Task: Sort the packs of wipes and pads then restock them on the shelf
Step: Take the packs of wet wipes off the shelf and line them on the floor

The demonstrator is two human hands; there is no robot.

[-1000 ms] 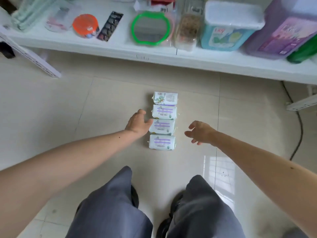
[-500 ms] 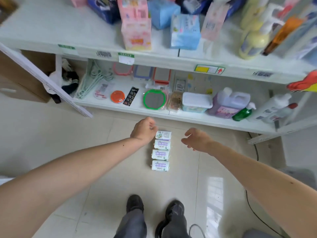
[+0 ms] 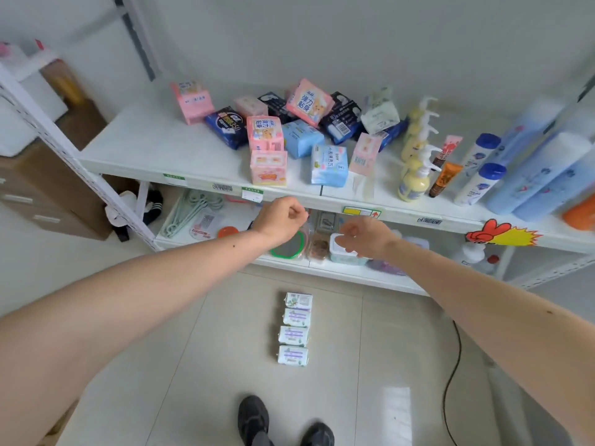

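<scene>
Several white wipe packs (image 3: pixel 293 329) lie in a straight row on the floor tiles. A loose heap of pink, blue and dark pad packs (image 3: pixel 291 130) covers the middle of the white shelf (image 3: pixel 154 149). My left hand (image 3: pixel 283 218) hovers in front of the shelf edge with fingers loosely curled, holding nothing. My right hand (image 3: pixel 365 236) hangs beside it, fingers relaxed and empty. Both hands are well above the floor packs and short of the pad heap.
Yellow pump bottles (image 3: pixel 415 162), tubes and blue bottles (image 3: pixel 541 169) fill the shelf's right side. The lower shelf holds hangers (image 3: pixel 190 210), a green-rimmed mirror (image 3: pixel 288 249) and a tub (image 3: pixel 346 251). Cardboard boxes (image 3: pixel 42 188) stand left. A black cable (image 3: pixel 452 378) runs on the floor right.
I have stood up: both hands rose from beside the floor packs to shelf height, and the view lifted to show the upper shelf. The row of packs stays put.
</scene>
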